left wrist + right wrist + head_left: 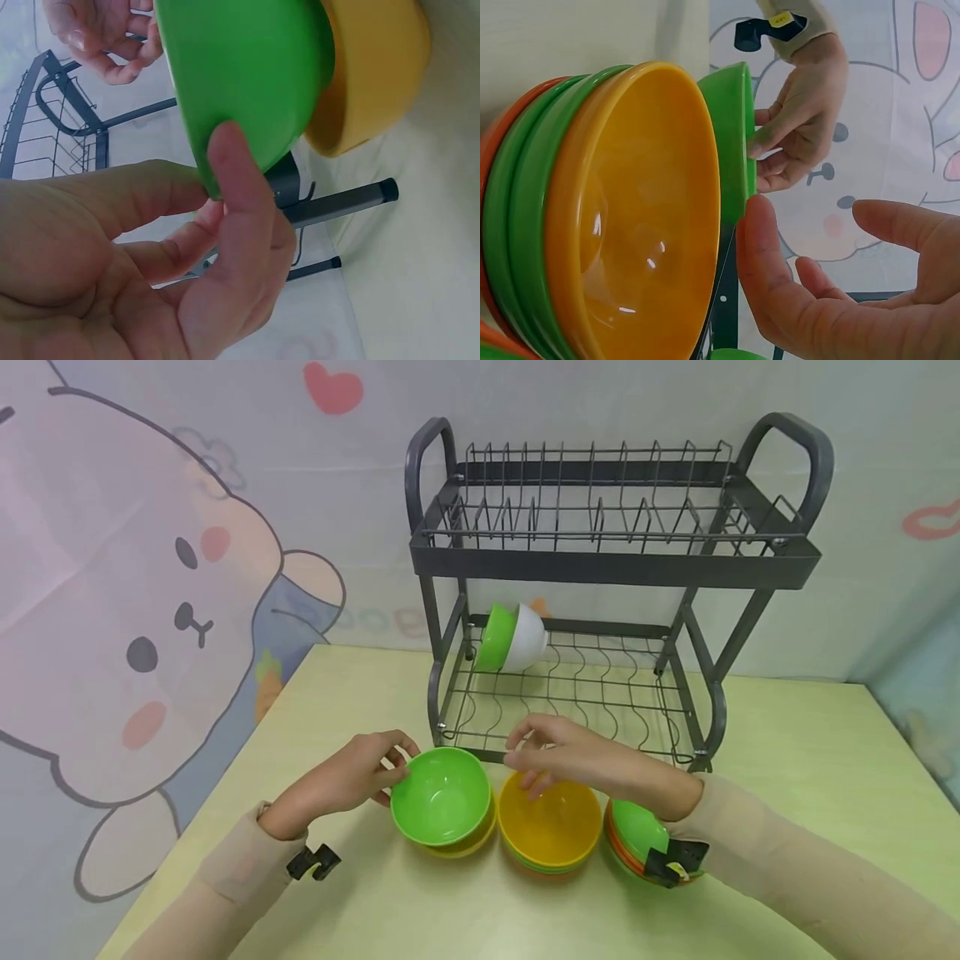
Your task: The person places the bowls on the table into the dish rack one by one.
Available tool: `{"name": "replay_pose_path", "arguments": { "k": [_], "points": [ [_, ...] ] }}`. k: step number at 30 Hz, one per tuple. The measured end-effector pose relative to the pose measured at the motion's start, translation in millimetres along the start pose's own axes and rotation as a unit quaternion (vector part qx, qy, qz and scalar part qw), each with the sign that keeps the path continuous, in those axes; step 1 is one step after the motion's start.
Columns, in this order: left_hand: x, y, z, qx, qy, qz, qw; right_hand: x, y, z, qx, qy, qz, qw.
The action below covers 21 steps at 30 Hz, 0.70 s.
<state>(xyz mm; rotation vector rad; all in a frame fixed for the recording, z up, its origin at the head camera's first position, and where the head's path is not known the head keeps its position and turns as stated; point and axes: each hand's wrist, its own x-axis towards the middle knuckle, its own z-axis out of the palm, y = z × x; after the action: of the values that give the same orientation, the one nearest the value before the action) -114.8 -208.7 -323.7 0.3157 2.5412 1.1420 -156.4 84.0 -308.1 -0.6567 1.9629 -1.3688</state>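
My left hand pinches the left rim of a green bowl between thumb and fingers. That bowl is tilted over a yellow bowl, lifted partly out of it, as the left wrist view shows. Above the middle stack hovers my right hand, fingers loosely bent and holding nothing. Topmost in this stack is an orange-yellow bowl, with green and orange bowls nested under it. In the right wrist view the right fingertips come close to the green bowl's rim.
A black two-tier dish rack stands behind the bowls. On its lower tier, at the left, a green bowl and a white bowl lie on their sides. A third stack, topped by a green bowl, sits under my right forearm.
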Motion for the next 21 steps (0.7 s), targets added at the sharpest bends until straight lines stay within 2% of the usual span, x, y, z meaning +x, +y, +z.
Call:
{"name": "replay_pose_path", "arguments": {
  "k": [12, 21],
  "points": [
    [-2.3, 12.1, -8.3, -0.024, 0.002, 0.021, 0.9995, 4.3, -3.4, 6.4, 0.027, 0.007, 0.005, 1.000],
    [-1.6, 18.8, -9.2, -0.052, 0.011, 0.038, 0.9979, 10.8, -4.1, 15.3, 0.124, -0.021, -0.007, 0.992]
  ]
}}
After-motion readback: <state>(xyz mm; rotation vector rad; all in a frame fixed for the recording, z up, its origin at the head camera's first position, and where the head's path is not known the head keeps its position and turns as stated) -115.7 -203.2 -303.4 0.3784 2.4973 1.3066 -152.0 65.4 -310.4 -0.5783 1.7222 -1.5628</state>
